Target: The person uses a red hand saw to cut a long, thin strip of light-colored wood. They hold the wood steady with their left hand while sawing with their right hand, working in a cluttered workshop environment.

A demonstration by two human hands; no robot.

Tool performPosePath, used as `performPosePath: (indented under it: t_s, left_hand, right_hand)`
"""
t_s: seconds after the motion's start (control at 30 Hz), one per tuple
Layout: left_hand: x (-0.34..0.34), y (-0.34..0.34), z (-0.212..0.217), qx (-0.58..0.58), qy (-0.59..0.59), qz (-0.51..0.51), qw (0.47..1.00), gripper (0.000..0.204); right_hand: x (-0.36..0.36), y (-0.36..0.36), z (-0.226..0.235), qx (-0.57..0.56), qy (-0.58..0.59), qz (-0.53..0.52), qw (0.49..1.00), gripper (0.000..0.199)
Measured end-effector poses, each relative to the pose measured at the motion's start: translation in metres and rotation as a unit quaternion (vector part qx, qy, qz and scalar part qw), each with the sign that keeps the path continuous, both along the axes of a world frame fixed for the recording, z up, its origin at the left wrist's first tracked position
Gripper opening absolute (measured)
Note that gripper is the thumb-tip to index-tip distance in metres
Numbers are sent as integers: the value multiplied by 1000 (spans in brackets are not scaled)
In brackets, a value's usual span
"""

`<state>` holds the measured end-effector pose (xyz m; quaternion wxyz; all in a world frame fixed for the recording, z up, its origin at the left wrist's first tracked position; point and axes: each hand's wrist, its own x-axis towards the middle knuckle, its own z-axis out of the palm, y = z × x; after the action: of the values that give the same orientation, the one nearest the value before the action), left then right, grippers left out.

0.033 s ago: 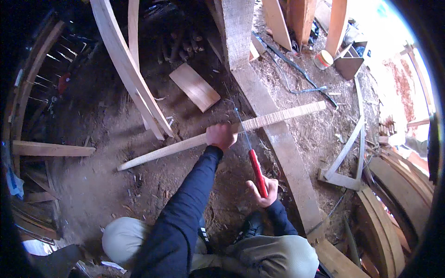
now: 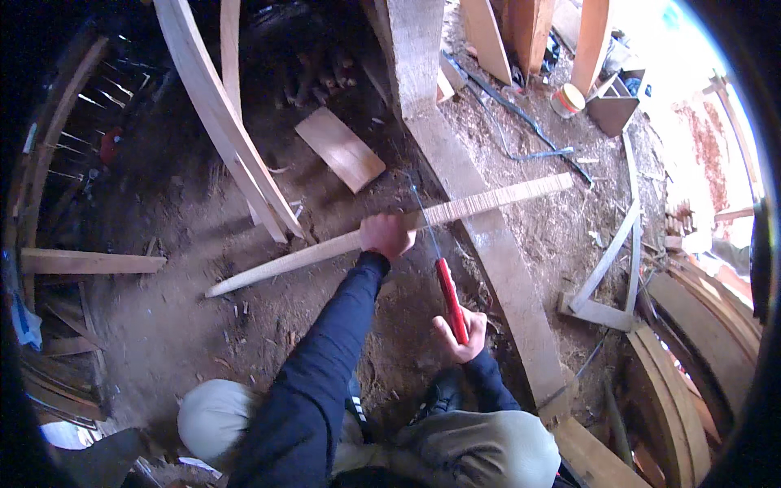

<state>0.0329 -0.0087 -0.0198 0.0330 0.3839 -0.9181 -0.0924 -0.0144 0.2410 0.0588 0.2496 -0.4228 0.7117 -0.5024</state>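
My left hand (image 2: 388, 237) is closed round the middle of a long, slightly curved wooden strip (image 2: 500, 199), which tapers toward its left end. Its right part rests across a thick wooden beam (image 2: 496, 248), and rows of fine cross lines show on its face there. My right hand (image 2: 465, 333) grips the red handle (image 2: 451, 297) of a hand saw. The thin blade (image 2: 425, 213), seen almost edge-on, crosses the strip just right of my left hand. How deep it sits in the wood cannot be made out.
A short board (image 2: 340, 150) lies on the dirt floor beyond the strip. Curved timbers (image 2: 215, 106) lean at the upper left. A small tub (image 2: 568, 102), a cable (image 2: 521, 122) and an open box (image 2: 612, 112) lie at the far right. An angled wooden frame (image 2: 598, 313) is nearer.
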Motion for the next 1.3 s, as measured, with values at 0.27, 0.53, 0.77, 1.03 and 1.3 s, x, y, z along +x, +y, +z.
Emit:
performPosePath:
  t_s: [0.27,0.53,0.77,1.03,1.3]
  left_hand:
    - [1,5,-10,-27,8,8,1000,31]
    - [-2,-15,-18,-47,21,5,999,31]
    - [0,4,-15,-34,47,17,998,28]
    - [-1,0,-7,-14,42,19,999,28]
    - [-1,1,-4,-48,36,11,998,23]
  right_hand:
    - [4,34,-25,-20,50,-54,997,22]
    - [11,46,-21,-62,-23,-61,996,17]
    - [31,51,-9,-13,100,-211,972,25]
    - [37,46,-24,-55,51,-195,978,22]
    - [25,39,-30,-41,75,-197,977,32]
